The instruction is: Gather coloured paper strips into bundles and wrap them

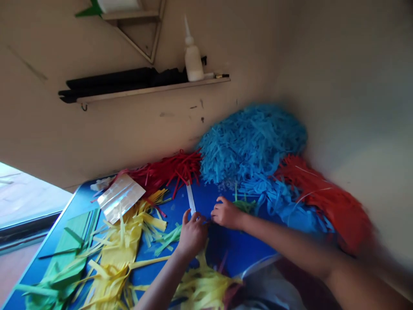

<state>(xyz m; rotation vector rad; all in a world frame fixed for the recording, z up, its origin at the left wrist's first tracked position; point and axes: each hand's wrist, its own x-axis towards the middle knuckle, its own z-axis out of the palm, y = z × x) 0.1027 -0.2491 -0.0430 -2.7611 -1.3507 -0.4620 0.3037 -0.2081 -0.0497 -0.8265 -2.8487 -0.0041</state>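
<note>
My left hand [193, 232] is over the middle of the blue table [238, 245], its fingers bent around the near end of a thin white strip [191, 199]. The strip points away toward the red fringed paper [174, 168]. Just to the right, my right hand [226, 213] is closed, fingertips curled toward the left hand; whatever lies between them is too small to make out. Yellow fringed paper [206, 284] hangs below my left hand. Small green strips [169, 239] lie left of it, and more green pieces [243, 206] sit behind my right hand.
A big blue fringed pile [254, 137] fills the back corner, with red-orange paper [332, 202] at the right. Yellow paper [121, 245], green paper [69, 254] and a shiny sheet [121, 198] lie left. A wall shelf [155, 91] holds a white bottle [194, 62].
</note>
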